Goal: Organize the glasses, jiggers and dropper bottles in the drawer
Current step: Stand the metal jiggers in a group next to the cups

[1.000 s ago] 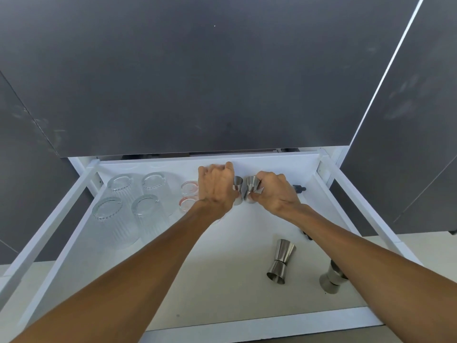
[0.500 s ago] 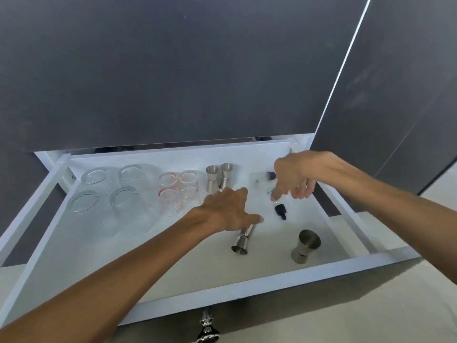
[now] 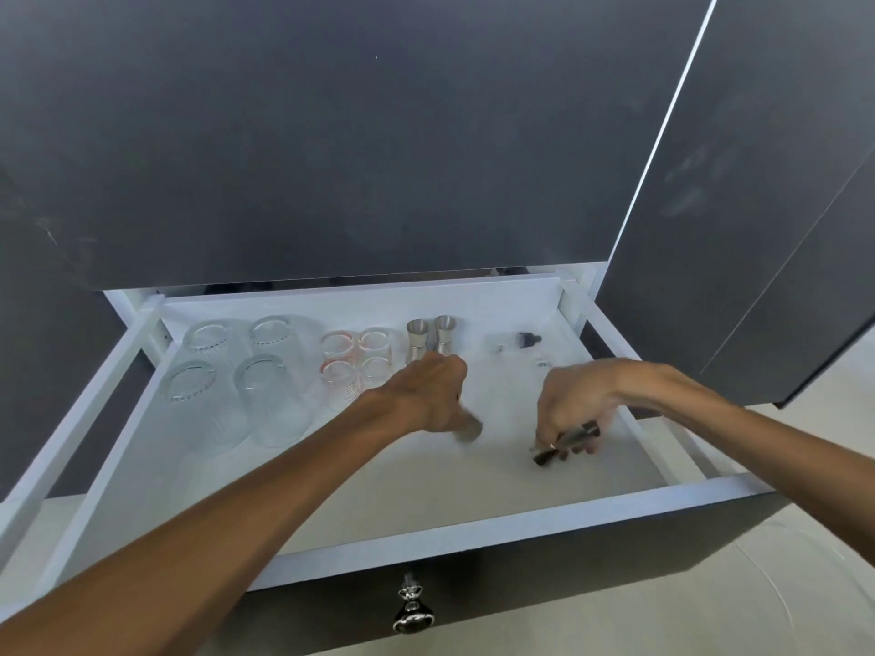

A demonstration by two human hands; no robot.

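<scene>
**Two loose jiggers picked up from the front half of the drawer**

The white open drawer (image 3: pixel 473 527) already holds its sorted rows along the back edge: four clear ribbed tumblers (image 3: pixel 236 371) toward the back-left corner, four small clear shot glasses with reddish markings (image 3: pixel 356 359) beside them, then two upright steel double jiggers (image 3: pixel 430 337) standing side by side. Toward the back-right corner a small clear dropper bottle with a black cap (image 3: pixel 513 342) lies on its side — another clear piece lies just in front of it, too faint to identify.

The left hand (image 3: pixel 433 395) is curled around a blurred steel jigger (image 3: pixel 466 427) near the middle of the drawer floor; only the jigger's lower end shows. The right hand (image 3: pixel 575 404) is closed on a second, dark-looking steel jigger (image 3: pixel 563 442), tilted, nearer the right edge.

The step in hand appears to be gathering the remaining jiggers. The next move likely calls for carrying both to the back edge and standing them upright just in front of or beside the placed pair — without knocking those over — before the dropper bottles get stood up.
</scene>
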